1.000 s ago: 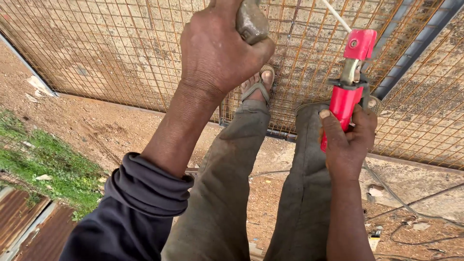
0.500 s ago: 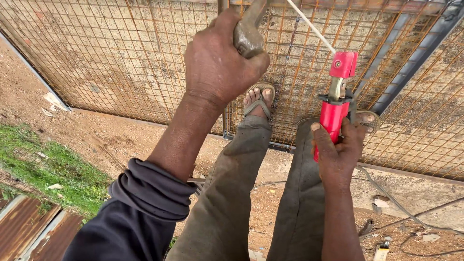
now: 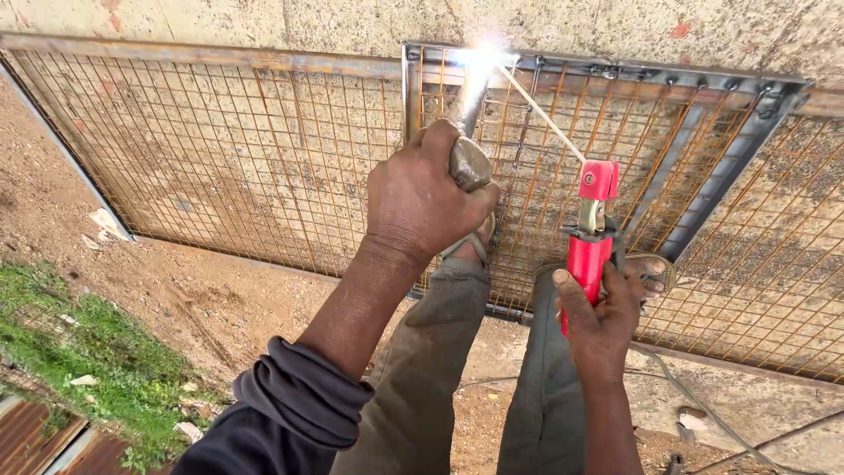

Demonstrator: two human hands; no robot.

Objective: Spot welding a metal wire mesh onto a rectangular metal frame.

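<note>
Nearest, a dark rolled sleeve [image 3: 299,409] and grey trouser legs [image 3: 440,369] fill the bottom of the view. Just beyond, the right hand [image 3: 602,321] is clenched round a red electrode holder [image 3: 591,251], wrist raised, the holder pointing up and away. Its thin welding rod [image 3: 545,119] slants up-left to a bright arc [image 3: 483,57] at the top corner of a steel frame [image 3: 409,88]. The left hand [image 3: 426,207] reaches forward with the arm extended, its grip closed on a grey handle [image 3: 470,163] of a tool whose far end is lost in the glare beside the arc. Sandalled feet [image 3: 651,273] rest on the rusty wire mesh panel [image 3: 220,158], which lies against a concrete wall [image 3: 440,22]. I judge the danger is burns: both hands are bare and the left sits near the sparks. The rod could also stick if the right wrist dips.
</note>
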